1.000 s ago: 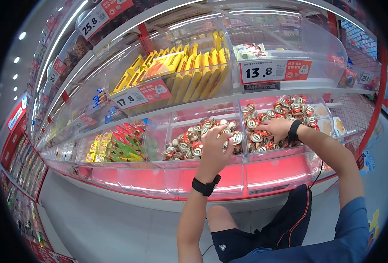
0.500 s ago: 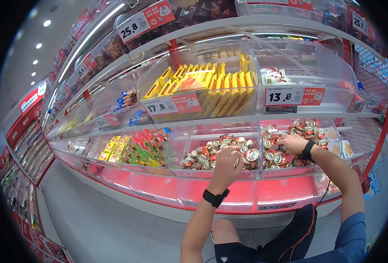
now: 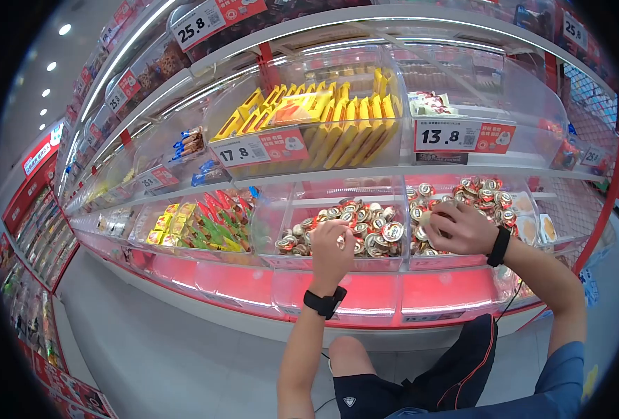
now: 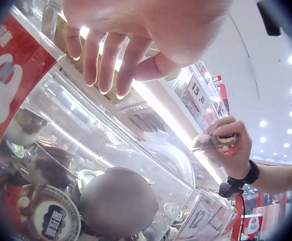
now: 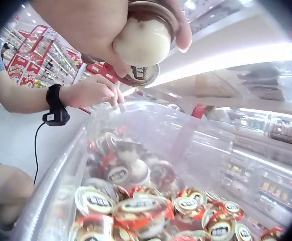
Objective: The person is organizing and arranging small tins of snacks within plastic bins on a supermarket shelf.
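Note:
My right hand point(image 3: 463, 232) grips small round snack cups above the right bin of cups point(image 3: 488, 194). One held cup point(image 5: 143, 42) shows its pale rounded bottom in the right wrist view, with a labelled lid point(image 5: 142, 74) just below it. My left hand point(image 3: 333, 246) hovers over the front of the neighbouring bin, near its pile of cups point(image 3: 378, 223). In the left wrist view its fingers point(image 4: 106, 65) hang loosely bent with nothing between them. The cups have printed round lids, and some are in red-edged wrappers.
Clear plastic walls point(image 3: 365, 265) front the bins, with a divider between the two cup bins. Above are yellow packets point(image 3: 355, 126) and a price tag point(image 3: 446, 135). Red and green packets point(image 3: 219, 223) lie further left. A red mesh panel point(image 3: 589, 188) closes the shelf's right end.
My right hand has lifted from the cup pile and drawn back toward me, now with cups in its grip. The left hand stays over its bin, its fingers somewhat more bent.

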Tool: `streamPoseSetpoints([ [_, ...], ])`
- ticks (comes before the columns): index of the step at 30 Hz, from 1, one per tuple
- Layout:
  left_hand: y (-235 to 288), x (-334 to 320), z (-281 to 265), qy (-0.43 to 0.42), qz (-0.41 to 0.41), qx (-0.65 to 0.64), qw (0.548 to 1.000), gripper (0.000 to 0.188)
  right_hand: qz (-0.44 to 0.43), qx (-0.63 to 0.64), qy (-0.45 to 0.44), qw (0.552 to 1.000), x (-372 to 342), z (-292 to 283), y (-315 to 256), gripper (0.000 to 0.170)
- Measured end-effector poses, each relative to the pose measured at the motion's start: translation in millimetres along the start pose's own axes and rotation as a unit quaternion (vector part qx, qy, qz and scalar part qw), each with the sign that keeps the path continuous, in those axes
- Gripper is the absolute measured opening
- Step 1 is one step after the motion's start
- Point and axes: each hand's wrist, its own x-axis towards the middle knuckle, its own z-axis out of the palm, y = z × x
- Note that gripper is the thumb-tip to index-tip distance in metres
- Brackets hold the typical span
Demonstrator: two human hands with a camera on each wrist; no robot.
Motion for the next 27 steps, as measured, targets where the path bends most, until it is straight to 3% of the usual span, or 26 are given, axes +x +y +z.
streamPoseSetpoints([
  [4, -6, -2, -10, 0.041, -0.064, 0.005, 0.997, 0.005, 0.011, 0.027, 0.026, 0.999, 49, 36, -11, 0.021],
  [6, -7, -2, -20, 0.046, -0.075, 0.004, 0.996, 0.005, 0.021, 0.082, -0.012, 0.996, 65, 72, -11, 0.025],
  [9, -15, -7, -44, 0.01, -0.063, 0.014, 0.998, 0.004, 0.158, 0.174, -0.093, 0.967, 74, 110, -17, 0.039],
  [10, -16, -12, -51, -0.008, -0.066, 0.019, 0.998, 0.003, 0.179, 0.22, -0.169, 0.944, 70, 111, -16, 0.051],
  [12, -20, -21, -62, -0.022, -0.073, 0.027, 0.997, 0.002, 0.13, 0.19, -0.127, 0.965, 61, 122, -14, 0.057],
  [15, -17, -13, -60, -0.033, -0.057, 0.02, 0.998, 0.003, 0.147, 0.242, -0.131, 0.95, 64, 86, -9, 0.056],
  [16, -10, -12, -53, -0.036, -0.054, 0.011, 0.998, 0.004, 0.123, 0.237, -0.088, 0.96, 57, 79, -4, 0.042],
  [20, 31, -11, -18, -0.127, 0.027, -0.081, 0.988, 0.006, 0.133, 0.155, -0.181, 0.962, 6, 31, 18, 0.017],
  [23, 74, -5, 8, -0.197, 0.031, -0.175, 0.964, 0.009, 0.218, 0.11, -0.243, 0.939, -45, 14, 45, 0.019],
  [25, 96, 4, 32, -0.2, 0.086, -0.177, 0.96, 0.015, 0.288, 0.108, -0.257, 0.916, -82, 15, 61, 0.024],
  [27, 108, 9, 61, -0.217, 0.116, -0.16, 0.956, 0.019, 0.345, 0.157, -0.339, 0.861, -107, 19, 81, 0.049],
])
